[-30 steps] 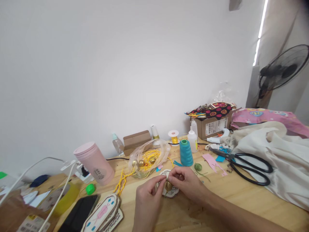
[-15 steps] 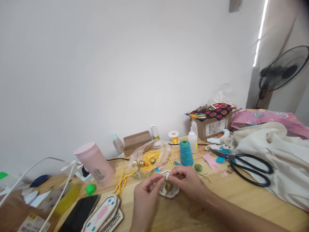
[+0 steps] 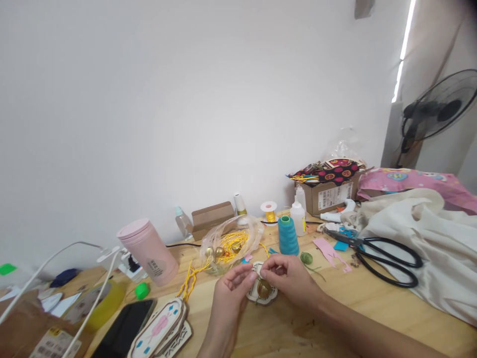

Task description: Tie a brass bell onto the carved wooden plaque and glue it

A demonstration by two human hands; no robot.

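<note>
A brass bell (image 3: 264, 289) lies over a pale wooden lattice plaque (image 3: 274, 297) with a scalloped edge. Just above the bell, my right hand (image 3: 292, 278) is closed in a pinch, its fingertips touching the bell's top end. My left hand (image 3: 231, 293) pinches at the plaque's left side, thumb and forefinger together. Whatever lies between the fingertips of either hand is too small to make out. A bit of dark green string shows beside the bell. Behind my right hand stands a teal thread cone (image 3: 287, 236), with a small green yarn ball (image 3: 306, 258) to its right.
A plastic bag (image 3: 253, 233) holds yellow cords and bells. Black-handled scissors (image 3: 387, 256) lie by white cloth (image 3: 417, 223) on the right. Stacked decorated plaques (image 3: 160, 325), a phone (image 3: 122, 330) and a pink tumbler (image 3: 149, 251) are at left. Glue bottles (image 3: 297, 219) stand behind.
The bell has shifted slightly to the right and turned a little over the plaque. My left hand has tilted slightly, while both hands keep their pinched poses.
</note>
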